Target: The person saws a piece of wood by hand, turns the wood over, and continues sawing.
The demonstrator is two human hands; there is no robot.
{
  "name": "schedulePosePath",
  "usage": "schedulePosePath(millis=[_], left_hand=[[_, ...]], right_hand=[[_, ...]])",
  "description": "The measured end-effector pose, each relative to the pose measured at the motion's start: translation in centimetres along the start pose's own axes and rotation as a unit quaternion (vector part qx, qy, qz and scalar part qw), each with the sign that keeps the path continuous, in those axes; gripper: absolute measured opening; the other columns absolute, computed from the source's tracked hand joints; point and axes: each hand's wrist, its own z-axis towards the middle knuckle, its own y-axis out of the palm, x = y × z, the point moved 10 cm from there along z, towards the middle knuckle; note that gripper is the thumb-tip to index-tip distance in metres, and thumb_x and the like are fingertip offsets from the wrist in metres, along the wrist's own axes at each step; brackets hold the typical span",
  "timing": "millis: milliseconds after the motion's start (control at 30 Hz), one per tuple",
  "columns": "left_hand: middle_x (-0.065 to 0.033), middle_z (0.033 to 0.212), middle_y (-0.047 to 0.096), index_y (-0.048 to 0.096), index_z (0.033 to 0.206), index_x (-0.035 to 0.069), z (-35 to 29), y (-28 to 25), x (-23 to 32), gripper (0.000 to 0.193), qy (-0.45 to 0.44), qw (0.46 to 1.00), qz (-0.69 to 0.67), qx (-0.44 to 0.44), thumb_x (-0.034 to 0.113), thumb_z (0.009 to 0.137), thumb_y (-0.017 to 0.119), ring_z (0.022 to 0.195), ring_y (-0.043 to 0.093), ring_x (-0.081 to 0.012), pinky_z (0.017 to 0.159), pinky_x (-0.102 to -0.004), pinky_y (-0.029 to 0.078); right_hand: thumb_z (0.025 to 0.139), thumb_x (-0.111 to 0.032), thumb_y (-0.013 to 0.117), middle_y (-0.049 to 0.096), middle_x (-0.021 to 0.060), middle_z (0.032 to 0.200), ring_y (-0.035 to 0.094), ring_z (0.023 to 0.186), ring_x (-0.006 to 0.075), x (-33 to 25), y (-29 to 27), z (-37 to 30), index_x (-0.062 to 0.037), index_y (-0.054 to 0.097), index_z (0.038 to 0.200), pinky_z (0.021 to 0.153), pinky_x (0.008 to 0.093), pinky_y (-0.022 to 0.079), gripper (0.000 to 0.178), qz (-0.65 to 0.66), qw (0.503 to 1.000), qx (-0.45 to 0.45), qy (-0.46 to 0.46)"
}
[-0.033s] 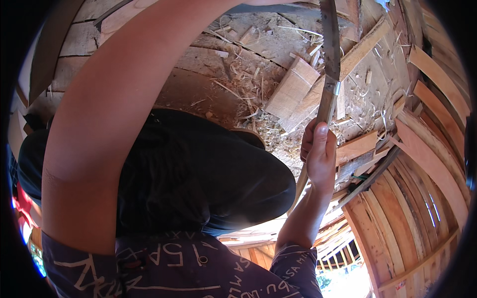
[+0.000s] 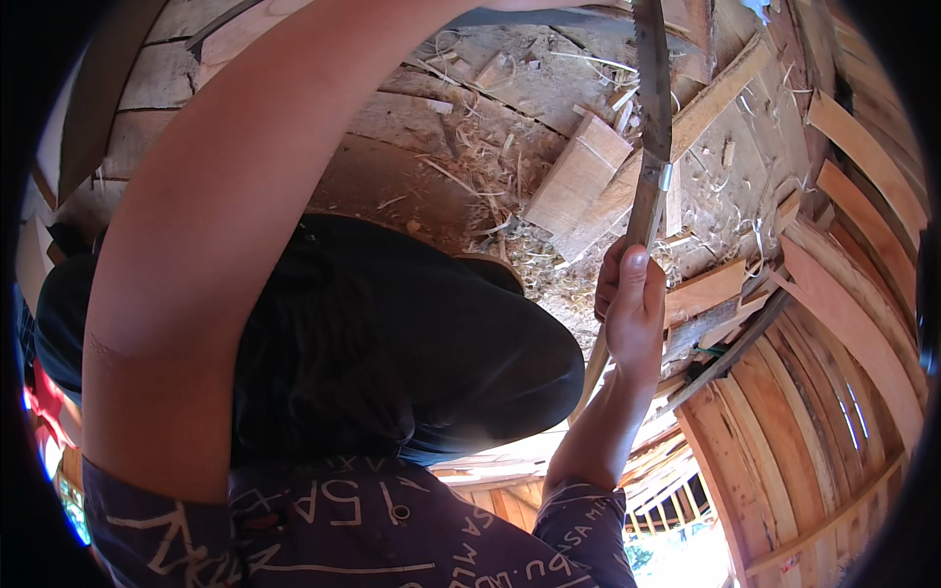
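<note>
My right hand [image 2: 632,299] is closed around the long wooden handle of a saw [image 2: 654,98], with the thumb lying along it. The dark metal blade runs upward from a shiny band on the handle and leaves the view at the top. Teeth show along its left edge. Below my fist, the handle continues down beside my wrist. My left arm reaches across to the top edge, where only a sliver of my left hand [image 2: 534,4] shows and its fingers are hidden. It is near a pale board at the upper edge.
A short wood block [image 2: 580,174] lies left of the saw among shavings, beside a long diagonal plank [image 2: 720,98]. Offcuts [image 2: 704,292] lie to the right of my right hand. Plank walls [image 2: 765,441] curve along the right. My dark-trousered knee [image 2: 529,363] is bent below the shavings.
</note>
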Motion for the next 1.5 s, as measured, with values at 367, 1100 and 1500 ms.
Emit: schedulePosePath(millis=[367, 1100, 1500], left_hand=[[-0.0295, 0.114, 0.063, 0.057, 0.116, -0.013, -0.2, -0.1, 0.2, 0.074, -0.005, 1.000, 0.000, 0.001, 0.052, 0.080, 0.058, 0.111, 0.061, -0.0377, 0.096, -0.0427, 0.048], [-0.0267, 0.117, 0.061, 0.055, 0.115, -0.009, -1.5, 0.7, 0.6, 0.074, 0.061, 0.991, 0.077, 0.087, 0.053, 0.077, 0.064, 0.115, 0.058, -0.0348, 0.101, -0.0448, 0.043], [-0.0216, 0.115, 0.063, 0.057, 0.116, -0.005, -1.3, -0.4, 1.1, 0.072, 0.071, 0.993, 0.066, 0.063, 0.054, 0.075, 0.065, 0.112, 0.060, -0.0315, 0.100, -0.0449, 0.042]], right_hand=[[0.097, -0.066, 0.034, 0.030, -0.0073, 0.057, 0.026, 0.045, 0.0014, 0.0, 0.1, -0.6, -0.0108, 0.041, 0.075, 0.039, 0.0206, 0.020, 0.060, 0.020, 0.999, -0.015, 0.042], [0.095, -0.029, 0.058, 0.037, -0.0056, 0.049, 0.032, 0.038, 0.0069, -4.1, 0.8, 9.0, -0.0116, 0.048, 0.067, 0.037, 0.0256, 0.025, 0.035, -0.080, 0.988, 0.060, 0.115], [0.095, -0.039, 0.058, 0.028, -0.0074, 0.054, 0.024, 0.044, 0.0048, -13.0, -4.9, 9.5, -0.0155, 0.043, 0.070, 0.041, 0.0242, 0.019, 0.037, -0.105, 0.982, 0.133, 0.079]])
